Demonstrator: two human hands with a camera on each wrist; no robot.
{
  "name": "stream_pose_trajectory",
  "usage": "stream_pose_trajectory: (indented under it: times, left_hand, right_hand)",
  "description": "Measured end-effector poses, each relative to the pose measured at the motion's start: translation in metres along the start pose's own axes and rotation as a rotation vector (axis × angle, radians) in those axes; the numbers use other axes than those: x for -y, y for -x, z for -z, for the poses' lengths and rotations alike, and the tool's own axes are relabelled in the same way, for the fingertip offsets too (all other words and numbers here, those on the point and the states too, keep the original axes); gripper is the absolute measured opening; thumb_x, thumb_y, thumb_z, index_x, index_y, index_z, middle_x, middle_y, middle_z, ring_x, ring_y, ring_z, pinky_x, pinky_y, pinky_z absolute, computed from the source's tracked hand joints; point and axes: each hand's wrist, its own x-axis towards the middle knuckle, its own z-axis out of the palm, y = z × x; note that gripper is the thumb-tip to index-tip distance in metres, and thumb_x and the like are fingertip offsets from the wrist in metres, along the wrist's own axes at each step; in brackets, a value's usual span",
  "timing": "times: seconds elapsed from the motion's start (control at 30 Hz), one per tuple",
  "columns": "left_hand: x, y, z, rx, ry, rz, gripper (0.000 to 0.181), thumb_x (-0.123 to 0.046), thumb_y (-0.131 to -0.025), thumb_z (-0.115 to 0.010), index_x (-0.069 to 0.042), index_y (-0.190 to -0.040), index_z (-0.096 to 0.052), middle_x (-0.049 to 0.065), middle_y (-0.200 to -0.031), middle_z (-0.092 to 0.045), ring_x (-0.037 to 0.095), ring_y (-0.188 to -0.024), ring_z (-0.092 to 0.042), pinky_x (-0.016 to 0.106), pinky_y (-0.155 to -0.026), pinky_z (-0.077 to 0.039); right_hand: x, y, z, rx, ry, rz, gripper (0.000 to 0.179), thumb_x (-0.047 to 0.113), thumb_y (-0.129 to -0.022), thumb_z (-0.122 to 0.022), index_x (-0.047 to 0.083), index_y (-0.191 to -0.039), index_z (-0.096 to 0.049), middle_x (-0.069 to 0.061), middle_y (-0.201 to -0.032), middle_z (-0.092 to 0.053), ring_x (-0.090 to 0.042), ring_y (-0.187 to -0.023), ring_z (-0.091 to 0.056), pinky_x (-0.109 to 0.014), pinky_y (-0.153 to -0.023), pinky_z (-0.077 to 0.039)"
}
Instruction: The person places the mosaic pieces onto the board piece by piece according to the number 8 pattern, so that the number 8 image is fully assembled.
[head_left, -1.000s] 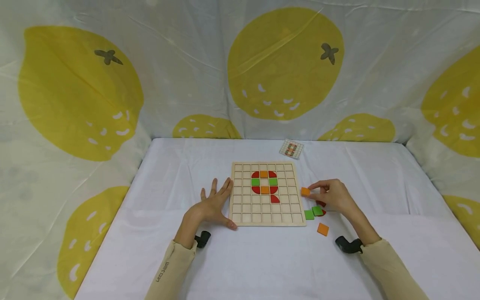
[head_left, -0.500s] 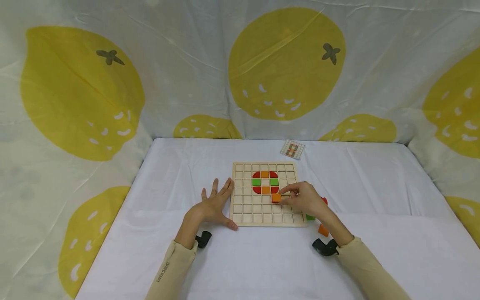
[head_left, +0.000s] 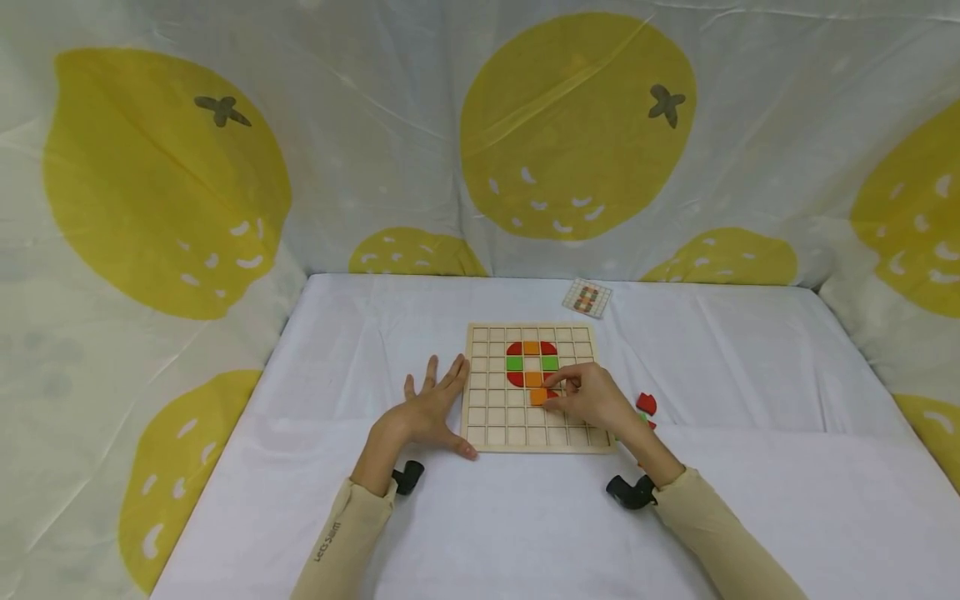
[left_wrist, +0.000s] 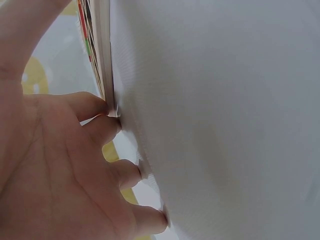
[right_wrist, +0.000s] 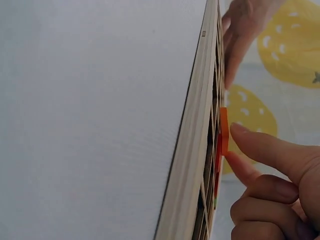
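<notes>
The wooden grid board (head_left: 495,415) lies on the white cloth, with a ring of red, orange and green tiles set in its upper middle. My right hand (head_left: 592,398) pinches a square orange tile (head_left: 537,397) with thumb and index finger, just below the ring. In the right wrist view that orange tile (right_wrist: 224,131) sits above the grid level, with the other fingers curled below. A red tile (head_left: 554,393) shows partly beneath my right fingers. My left hand (head_left: 423,414) is spread at the board's left side, its index fingertip and thumb touching the edge.
A small pattern card (head_left: 587,298) lies behind the board, towards the right. Loose red tiles (head_left: 646,404) and green ones lie right of the board, partly hidden by my right wrist. A lemon-print cloth (head_left: 375,150) hangs behind the table.
My right hand has carried the orange tile from beside the board's right edge leftward over the grid, past the red tile. My left hand has stayed in place.
</notes>
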Motion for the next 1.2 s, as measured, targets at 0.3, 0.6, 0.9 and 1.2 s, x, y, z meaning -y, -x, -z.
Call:
stream_pose_trajectory:
  times: [0.3,0.6,0.9,1.2]
  left_hand:
    - [-0.0014,-0.0006,-0.0007,0.005,-0.020,0.019,0.145,-0.051,-0.068,-0.094,-0.010,-0.167,0.002,0.010,-0.176,0.007,0.048,-0.158,0.020,0.080,-0.119,0.006]
    - [-0.0016,-0.0001,-0.0008,-0.002,-0.009,0.016,0.145,-0.049,-0.067,-0.095,-0.010,-0.167,0.003,0.010,-0.176,0.006,0.048,-0.158,0.019,0.080,-0.119,0.007]
    - [-0.0001,-0.0012,-0.0004,-0.007,-0.018,0.016,0.143,-0.050,-0.067,-0.095,-0.011,-0.167,-0.001,0.006,-0.176,0.004,0.047,-0.158,0.018,0.080,-0.119,0.006]
    - [0.0007,-0.0023,-0.0013,-0.007,-0.014,0.015,0.143,-0.049,-0.067,-0.095,-0.011,-0.167,-0.001,0.006,-0.176,0.004,0.047,-0.158,0.019,0.079,-0.119,0.007]
  right_hand:
    - [-0.0033,-0.0013,-0.0009,-0.006,-0.012,0.025,0.018,0.017,-0.084,-0.087,0.008,-0.099,-0.082,0.005,-0.057,-0.038,-0.011,-0.055,-0.035,-0.021,-0.051,-0.024]
    - [-0.0016,-0.0045,-0.0046,-0.003,-0.034,0.054,0.014,0.013,-0.084,-0.086,0.007,-0.095,-0.082,0.004,-0.055,-0.043,-0.011,-0.053,-0.038,-0.020,-0.050,-0.026]
    - [0.0005,-0.0060,-0.0049,-0.013,-0.027,0.037,0.011,0.014,-0.085,-0.085,0.009,-0.094,-0.082,0.004,-0.055,-0.044,-0.011,-0.052,-0.038,-0.021,-0.050,-0.027]
    - [0.0008,-0.0048,-0.0068,0.011,-0.039,0.040,0.017,0.015,-0.083,-0.088,0.009,-0.097,-0.082,0.003,-0.058,-0.042,-0.013,-0.056,-0.038,-0.022,-0.054,-0.027]
